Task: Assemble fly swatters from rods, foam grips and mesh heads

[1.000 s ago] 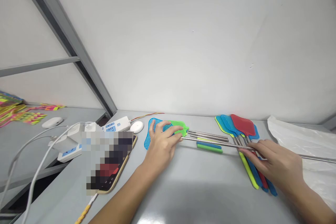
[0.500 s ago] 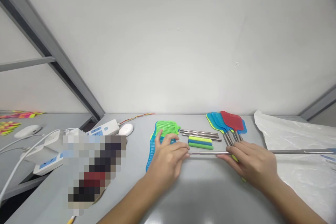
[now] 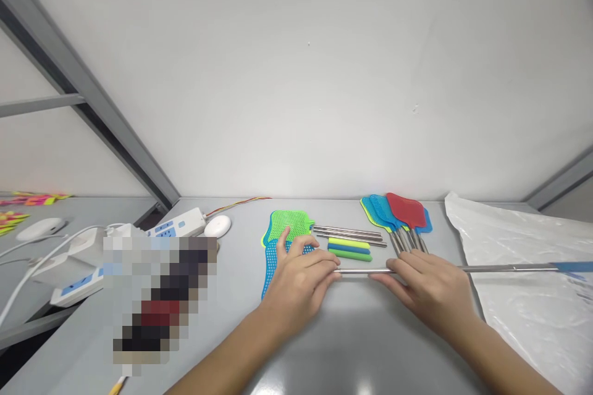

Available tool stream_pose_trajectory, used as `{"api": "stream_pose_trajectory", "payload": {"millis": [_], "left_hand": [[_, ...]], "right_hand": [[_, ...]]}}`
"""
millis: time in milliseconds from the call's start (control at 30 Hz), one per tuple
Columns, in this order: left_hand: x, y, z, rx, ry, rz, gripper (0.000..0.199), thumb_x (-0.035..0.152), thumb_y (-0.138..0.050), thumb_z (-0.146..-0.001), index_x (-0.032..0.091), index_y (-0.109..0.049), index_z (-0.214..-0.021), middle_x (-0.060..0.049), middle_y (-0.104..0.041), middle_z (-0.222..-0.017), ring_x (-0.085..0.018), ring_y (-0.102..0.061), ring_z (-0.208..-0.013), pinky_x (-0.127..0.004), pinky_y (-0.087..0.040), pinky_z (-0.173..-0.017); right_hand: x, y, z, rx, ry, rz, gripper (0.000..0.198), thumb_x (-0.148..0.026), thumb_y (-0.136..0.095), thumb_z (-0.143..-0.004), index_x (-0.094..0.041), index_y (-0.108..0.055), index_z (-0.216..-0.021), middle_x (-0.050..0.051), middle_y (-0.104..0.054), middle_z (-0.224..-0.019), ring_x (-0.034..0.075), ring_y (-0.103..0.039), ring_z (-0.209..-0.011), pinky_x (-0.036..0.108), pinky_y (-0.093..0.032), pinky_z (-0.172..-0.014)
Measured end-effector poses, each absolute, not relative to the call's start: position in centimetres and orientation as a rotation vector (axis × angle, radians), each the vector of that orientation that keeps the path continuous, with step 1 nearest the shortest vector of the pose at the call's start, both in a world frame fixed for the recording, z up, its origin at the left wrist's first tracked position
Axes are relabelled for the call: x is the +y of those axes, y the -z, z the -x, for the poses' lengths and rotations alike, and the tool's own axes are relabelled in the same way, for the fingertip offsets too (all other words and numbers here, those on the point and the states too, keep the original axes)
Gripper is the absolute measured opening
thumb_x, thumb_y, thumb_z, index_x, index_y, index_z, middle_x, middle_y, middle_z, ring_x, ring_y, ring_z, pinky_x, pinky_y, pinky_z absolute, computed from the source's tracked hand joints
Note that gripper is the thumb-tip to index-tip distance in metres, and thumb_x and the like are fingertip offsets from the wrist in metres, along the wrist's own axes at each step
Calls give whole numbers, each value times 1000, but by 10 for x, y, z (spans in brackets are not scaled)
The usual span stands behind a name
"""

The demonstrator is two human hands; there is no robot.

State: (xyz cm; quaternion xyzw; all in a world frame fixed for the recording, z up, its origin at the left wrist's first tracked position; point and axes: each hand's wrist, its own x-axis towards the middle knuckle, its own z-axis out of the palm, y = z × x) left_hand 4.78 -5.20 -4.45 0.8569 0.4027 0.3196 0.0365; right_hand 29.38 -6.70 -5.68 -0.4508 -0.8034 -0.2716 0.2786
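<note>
A long, thin telescopic metal rod [image 3: 491, 268] lies level across my front, with a blue part [image 3: 572, 267] at its right end. My left hand [image 3: 301, 274] pinches the rod's left end, thumb and fingers closed. Further along, my right hand [image 3: 430, 284] grips the rod between thumb and fingers. Partly behind my left hand are mesh fly swatter heads, a green one [image 3: 291, 223] over a blue one [image 3: 273, 265]. Beyond the gap between my hands lie loose metal rods [image 3: 352, 232] and yellow, blue and green grip sleeves [image 3: 349, 255].
Fly swatters with red [image 3: 406, 210] and blue heads lie fanned beyond my right hand. A clear plastic bag [image 3: 509, 296] covers the table's right side. To the left are power strips [image 3: 183, 222], white cables, a round white device [image 3: 217, 226] and a pixelated object [image 3: 162, 302].
My right hand has moved left, nearer my left hand. More of the rod's blue end has come into view, and the rod looks shorter. The camera view has shifted slightly.
</note>
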Motion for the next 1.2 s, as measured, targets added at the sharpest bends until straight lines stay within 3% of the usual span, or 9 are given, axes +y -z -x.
{"api": "stream_pose_trajectory", "payload": {"millis": [67, 133, 233, 300, 400, 500, 800, 1033, 1200], "left_hand": [[-50, 43, -44, 1256, -952, -2669, 16, 34, -60, -86, 31, -69, -99, -2, -70, -108, -27, -52, -110, -61, -10, -110], [-45, 43, -38, 1345, -998, -2630, 34, 40, -61, -84, 31, -62, -117, -5, -59, -129, -30, -46, -119, -62, -12, -109], [-31, 45, -23, 1535, -1251, -2264, 53, 39, -58, -86, 27, -45, -136, -11, -44, -143, -30, -38, -129, -57, -25, -108], [-22, 45, -14, 1510, -1329, -1843, 57, 43, -56, -86, 23, -41, -137, -13, -51, -136, -28, -48, -122, -48, -41, -98], [-17, 40, -7, 1260, -1095, -1326, 54, 53, -56, -83, 18, -52, -124, -12, -66, -111, -24, -65, -94, -37, -53, -79], [-22, 36, -10, 1098, -973, -1103, 50, 52, -62, -80, 17, -58, -116, -11, -70, -105, -22, -68, -84, -33, -54, -74], [-29, 45, -21, 1099, -1115, -1088, 48, 47, -67, -78, 19, -58, -117, -9, -70, -107, -21, -69, -81, -33, -57, -71], [-27, 46, -22, 1069, -1119, -1102, 42, 45, -63, -82, 20, -57, -116, -8, -69, -110, -20, -69, -87, -34, -55, -80], [-18, 39, -11, 1105, -1127, -1108, 43, 46, -65, -80, 17, -59, -111, -9, -70, -104, -19, -68, -78, -32, -56, -73]], "right_hand": [[-64, 58, -298, -2158, 716, 1217, 36, -44, -59, -88, -20, -60, -62, -3, -52, -54, 10, -46, -53, 27, -25, -55], [-61, 61, -304, -2137, 706, 1242, 35, -44, -59, -88, -20, -61, -64, -2, -53, -54, 10, -47, -54, 27, -25, -55], [-57, 64, -312, -2097, 699, 1274, 33, -44, -59, -88, -20, -62, -66, -2, -53, -55, 11, -49, -55, 27, -25, -55], [-56, 65, -315, -2074, 709, 1294, 33, -45, -59, -88, -20, -62, -67, -2, -53, -55, 11, -48, -55, 27, -25, -55], [-57, 65, -315, -2070, 704, 1302, 31, -44, -59, -88, -20, -63, -69, -2, -55, -57, 11, -50, -56, 26, -26, -55], [-59, 64, -310, -2070, 688, 1280, 31, -44, -59, -89, -20, -64, -70, -2, -56, -57, 10, -51, -55, 26, -25, -54], [-64, 61, -298, -2049, 741, 1295, 38, -45, -56, -90, -19, -61, -63, -2, -56, -53, 9, -50, -52, 27, -23, -53], [-62, 63, -295, -2051, 732, 1297, 32, -44, -60, -88, -19, -63, -67, -2, -56, -55, 10, -51, -54, 26, -25, -55], [-52, 64, -311, -2143, 619, 1334, 28, -41, -54, -91, -19, -66, -78, 1, -61, -65, 13, -53, -62, 26, -32, -61]]}}
